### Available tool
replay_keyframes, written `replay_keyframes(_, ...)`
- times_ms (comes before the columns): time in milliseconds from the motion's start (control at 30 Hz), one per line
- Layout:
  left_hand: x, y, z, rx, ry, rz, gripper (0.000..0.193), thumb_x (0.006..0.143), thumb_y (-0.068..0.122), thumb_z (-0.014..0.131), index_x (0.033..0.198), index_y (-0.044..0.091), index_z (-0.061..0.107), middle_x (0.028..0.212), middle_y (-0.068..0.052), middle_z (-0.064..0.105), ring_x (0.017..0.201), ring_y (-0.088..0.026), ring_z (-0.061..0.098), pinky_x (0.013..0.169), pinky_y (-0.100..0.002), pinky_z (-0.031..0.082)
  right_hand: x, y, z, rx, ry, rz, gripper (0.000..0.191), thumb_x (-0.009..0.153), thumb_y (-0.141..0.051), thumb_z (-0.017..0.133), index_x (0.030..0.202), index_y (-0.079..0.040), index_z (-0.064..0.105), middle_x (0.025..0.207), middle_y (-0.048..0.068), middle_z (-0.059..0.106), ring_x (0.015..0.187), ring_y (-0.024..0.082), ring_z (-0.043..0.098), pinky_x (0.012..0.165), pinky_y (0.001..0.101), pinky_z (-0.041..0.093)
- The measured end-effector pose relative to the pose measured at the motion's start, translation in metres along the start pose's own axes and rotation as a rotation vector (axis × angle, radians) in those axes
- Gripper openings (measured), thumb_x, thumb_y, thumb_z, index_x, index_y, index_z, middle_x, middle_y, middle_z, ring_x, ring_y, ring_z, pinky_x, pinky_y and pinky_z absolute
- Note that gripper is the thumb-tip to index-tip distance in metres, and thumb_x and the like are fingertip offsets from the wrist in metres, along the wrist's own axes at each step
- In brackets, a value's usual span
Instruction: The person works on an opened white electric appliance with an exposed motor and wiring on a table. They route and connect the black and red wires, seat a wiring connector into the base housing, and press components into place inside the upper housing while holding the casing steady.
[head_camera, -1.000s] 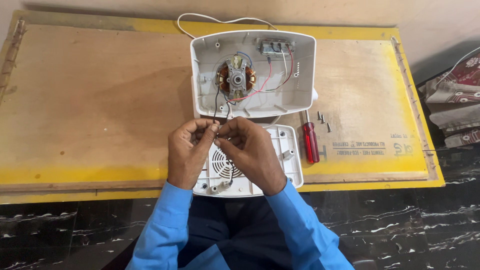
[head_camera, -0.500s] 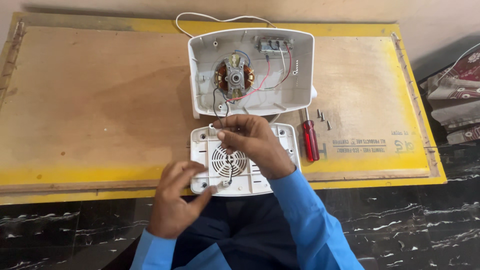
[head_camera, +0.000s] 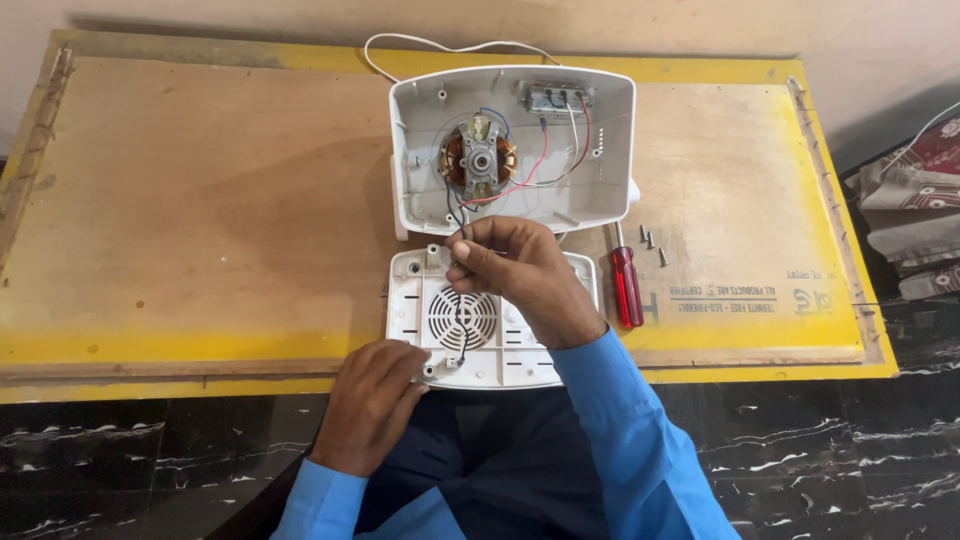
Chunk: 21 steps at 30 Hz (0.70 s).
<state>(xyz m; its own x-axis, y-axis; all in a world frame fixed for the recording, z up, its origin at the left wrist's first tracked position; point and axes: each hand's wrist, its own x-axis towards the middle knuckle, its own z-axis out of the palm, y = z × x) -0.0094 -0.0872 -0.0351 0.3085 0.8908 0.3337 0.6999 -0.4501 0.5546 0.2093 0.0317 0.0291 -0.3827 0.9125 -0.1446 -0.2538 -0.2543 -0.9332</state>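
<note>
An opened white appliance housing (head_camera: 600, 150) lies on the wooden board, showing a copper-wound motor (head_camera: 478, 160) and red, blue and white wires. Below it rests the white vented base cover (head_camera: 445, 315). My right hand (head_camera: 515, 270) pinches a thin dark wire (head_camera: 460, 325) that runs from the motor area down over the cover. My left hand (head_camera: 375, 395) rests at the cover's near left corner, fingers touching its edge.
A red-handled screwdriver (head_camera: 627, 285) lies right of the cover, with three loose screws (head_camera: 650, 242) beside it. A white cord (head_camera: 440, 45) loops behind the housing. The board (head_camera: 200, 200) has yellow edges. Folded patterned cloth (head_camera: 915, 215) sits at far right.
My left hand let go of the wire near the housing and dropped down to the cover's near left corner. My right hand stays pinched on the wire.
</note>
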Motion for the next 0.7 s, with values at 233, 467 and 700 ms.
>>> replay_keyframes(233, -0.001, -0.007, 0.014, 0.037, 0.014, -0.021, 0.068, 0.070, 0.005, 0.074, 0.136, 0.006, 0.056, 0.126, -0.016, 0.060, 0.125, -0.037, 0.054, 0.106, -0.049, 0.041, 0.000, -0.002, 0.001, -0.028, -0.028, -0.011, 0.019, 0.099, -0.015, 0.071, 0.103, 0.003, 0.071, 0.086, 0.005, 0.072, 0.080, 0.010, 0.069, 0.074, 0.0243, 0.058)
replay_keyframes(467, 0.000, -0.016, 0.017, 0.006, 0.058, 0.007, 0.051, 0.070, -0.002, 0.068, 0.120, 0.004, 0.067, 0.120, -0.014, 0.063, 0.123, -0.036, 0.057, 0.105, -0.048, 0.045, -0.001, -0.004, 0.002, 0.008, -0.054, -0.030, 0.020, 0.098, -0.013, 0.070, 0.107, 0.005, 0.070, 0.090, 0.006, 0.072, 0.082, 0.011, 0.070, 0.076, 0.0253, 0.059)
replay_keyframes(700, 0.018, -0.007, -0.002, -0.074, 0.142, 0.044, 0.040, 0.072, -0.001, 0.073, 0.111, 0.001, 0.069, 0.116, -0.014, 0.067, 0.117, -0.037, 0.061, 0.100, -0.047, 0.049, 0.003, -0.010, 0.001, -0.057, -0.051, 0.002, 0.020, 0.093, -0.010, 0.072, 0.108, 0.004, 0.071, 0.093, 0.004, 0.073, 0.080, 0.009, 0.070, 0.073, 0.0248, 0.059)
